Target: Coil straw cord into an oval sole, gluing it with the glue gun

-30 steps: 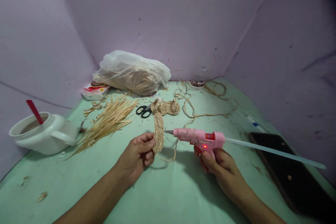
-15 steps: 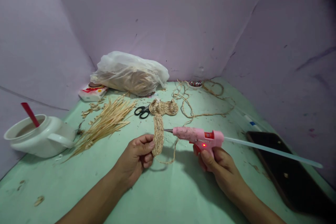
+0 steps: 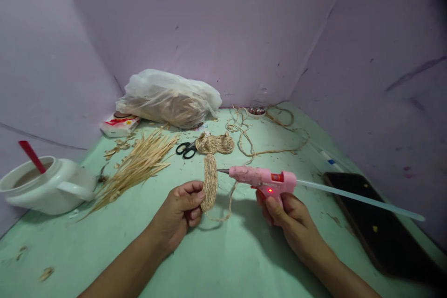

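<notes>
My left hand [image 3: 179, 212] pinches the lower end of an oval piece coiled from jute cord [image 3: 210, 182] and holds it upright above the green surface. A loose cord tail [image 3: 223, 209] hangs from it. My right hand [image 3: 284, 212] grips a pink glue gun [image 3: 265, 179] with a red light lit. Its metal tip points left, right at the oval's right edge. A long clear glue stick [image 3: 359, 199] juts out of the gun's back to the right.
Black scissors [image 3: 186, 149] and another coiled jute piece [image 3: 214, 143] lie behind the hands, with loose cord [image 3: 258, 142] trailing right. Straw strips [image 3: 139, 164], a white pot [image 3: 49, 186] with a red handle, a filled plastic bag [image 3: 169, 99], a small box [image 3: 119, 125] and a dark slab [image 3: 377, 223] surround them.
The camera view shifted slightly, so everything sits a little lower left. The oval piece and glue gun tip stay close together; both hands hold as before.
</notes>
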A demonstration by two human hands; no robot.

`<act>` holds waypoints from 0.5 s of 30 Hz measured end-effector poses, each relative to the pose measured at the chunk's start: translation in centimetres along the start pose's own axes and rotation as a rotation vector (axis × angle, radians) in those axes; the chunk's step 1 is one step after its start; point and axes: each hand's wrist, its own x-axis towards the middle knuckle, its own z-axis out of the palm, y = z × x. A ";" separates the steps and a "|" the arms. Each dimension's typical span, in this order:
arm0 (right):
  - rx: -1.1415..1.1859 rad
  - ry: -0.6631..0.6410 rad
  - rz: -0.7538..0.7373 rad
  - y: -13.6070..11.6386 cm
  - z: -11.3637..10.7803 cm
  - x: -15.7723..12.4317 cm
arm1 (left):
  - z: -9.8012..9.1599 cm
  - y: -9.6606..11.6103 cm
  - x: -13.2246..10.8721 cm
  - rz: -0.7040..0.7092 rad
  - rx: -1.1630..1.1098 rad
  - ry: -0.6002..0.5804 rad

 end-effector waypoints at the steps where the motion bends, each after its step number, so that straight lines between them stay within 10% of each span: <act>1: 0.000 0.001 0.001 0.0 0.0 0.0 | 0.0 0.0 0.0 -0.001 0.003 0.001; 15: 0.020 0.010 -0.029 -0.4 0.1 0.1 | -0.1 -0.2 0.0 0.002 0.020 -0.017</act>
